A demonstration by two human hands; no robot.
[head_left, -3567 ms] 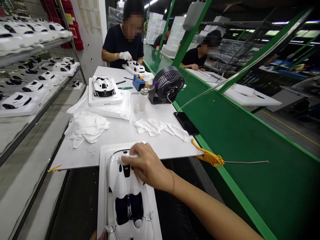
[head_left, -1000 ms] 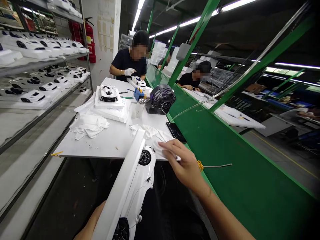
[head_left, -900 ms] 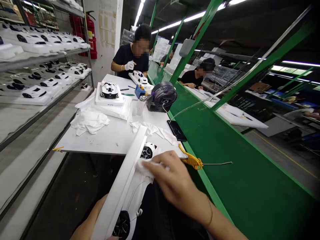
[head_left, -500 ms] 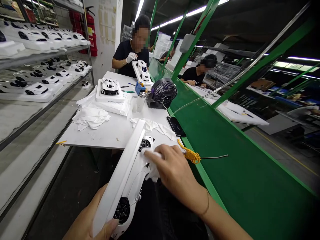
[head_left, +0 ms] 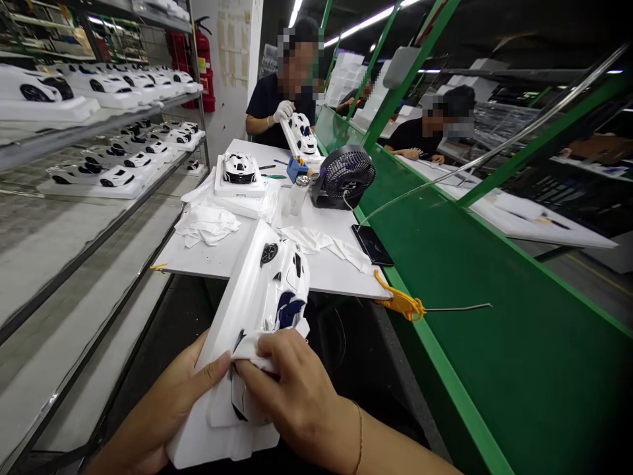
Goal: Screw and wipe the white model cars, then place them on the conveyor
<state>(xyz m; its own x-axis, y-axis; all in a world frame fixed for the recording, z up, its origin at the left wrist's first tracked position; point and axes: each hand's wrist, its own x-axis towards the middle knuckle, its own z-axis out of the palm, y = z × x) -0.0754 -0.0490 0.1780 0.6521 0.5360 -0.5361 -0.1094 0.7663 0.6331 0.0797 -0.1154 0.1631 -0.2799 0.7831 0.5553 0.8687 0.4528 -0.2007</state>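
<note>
A white model car (head_left: 284,277) with black wheels and a dark blue interior lies in a white foam tray (head_left: 220,330), tilted in front of me. My left hand (head_left: 185,389) is closed around the tray's left edge, its thumb on top near the car. My right hand (head_left: 297,389) pinches a white cloth (head_left: 257,346) and presses it against the near part of the car. The cloth and fingers hide some of the bodywork there.
On the white table (head_left: 198,260) are crumpled cloths (head_left: 206,224), another model car (head_left: 238,168), a clear bottle (head_left: 298,196), a black fan (head_left: 347,175) and a phone (head_left: 372,244). Racks of cars (head_left: 119,178) stand left, a green conveyor (head_left: 445,297) right. A co-worker (head_left: 281,92) sits opposite.
My right hand with the cloth has moved from the car's far wheel to its near part. The tray has turned, showing more of the car's top. The view has swung left.
</note>
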